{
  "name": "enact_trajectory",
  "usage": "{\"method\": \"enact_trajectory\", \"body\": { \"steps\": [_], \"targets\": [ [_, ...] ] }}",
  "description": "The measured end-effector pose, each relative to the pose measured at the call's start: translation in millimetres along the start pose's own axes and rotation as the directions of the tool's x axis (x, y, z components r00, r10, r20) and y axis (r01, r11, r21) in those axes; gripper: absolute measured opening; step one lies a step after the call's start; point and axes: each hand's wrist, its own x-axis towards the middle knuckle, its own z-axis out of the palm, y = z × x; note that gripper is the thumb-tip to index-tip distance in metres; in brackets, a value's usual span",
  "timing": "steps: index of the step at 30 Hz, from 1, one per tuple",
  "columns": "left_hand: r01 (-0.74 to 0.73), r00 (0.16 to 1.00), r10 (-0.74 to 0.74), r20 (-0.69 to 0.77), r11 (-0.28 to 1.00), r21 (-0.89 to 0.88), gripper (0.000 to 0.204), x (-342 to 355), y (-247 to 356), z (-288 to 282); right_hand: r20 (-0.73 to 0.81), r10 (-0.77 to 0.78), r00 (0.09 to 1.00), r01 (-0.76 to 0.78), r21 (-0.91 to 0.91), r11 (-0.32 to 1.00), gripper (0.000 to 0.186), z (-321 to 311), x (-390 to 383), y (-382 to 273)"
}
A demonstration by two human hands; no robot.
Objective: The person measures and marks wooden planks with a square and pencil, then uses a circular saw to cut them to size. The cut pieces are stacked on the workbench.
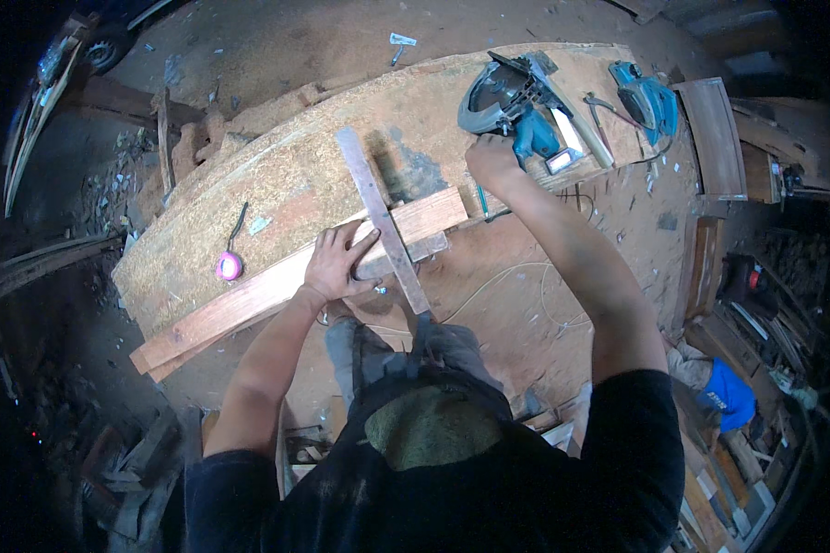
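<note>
My left hand (335,263) lies with fingers spread on a long pale wooden plank (249,295), which runs slantwise along the near edge of the workbench. Across that plank rests a narrow greyish straight strip (383,217), just right of my fingertips; its near end sticks out past the bench. A second board shows partly beneath the plank. Far right, my right hand (493,163) is closed against a teal and black circular saw (533,136), its fingertips partly hidden. A thin teal pencil (482,200) is just below that hand, near the bench edge.
The workbench (295,184) has a curved far edge. On it lie a pink tape measure (230,265), a teal power tool (647,103) and a hammer-like tool (609,109). A cable (503,272) loops over the dirt floor. Scrap wood (733,470) is piled at right.
</note>
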Motion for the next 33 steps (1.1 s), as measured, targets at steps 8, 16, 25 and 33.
{"method": "enact_trajectory", "body": {
  "steps": [8,16,25,33],
  "targets": [
    [-0.008,0.999,0.008,-0.042,1.000,-0.011,0.096,-2,-4,7,0.228,0.070,0.971,-0.106,0.152,0.983,0.032,32,50,48],
    [0.027,1.000,-0.027,-0.014,0.999,0.030,0.098,-1,-1,-1,-0.124,0.367,0.922,-0.222,0.608,0.762,0.043,-75,-87,112],
    [0.027,0.998,-0.027,0.065,1.000,0.006,0.099,7,10,-10,0.277,0.502,0.820,-0.093,0.928,-0.361,0.022,-79,-296,32],
    [0.052,0.995,-0.059,0.082,0.995,0.088,0.100,15,13,-8,0.284,0.454,0.845,-0.138,0.934,-0.329,0.035,-42,-301,-64]
  ]
}}
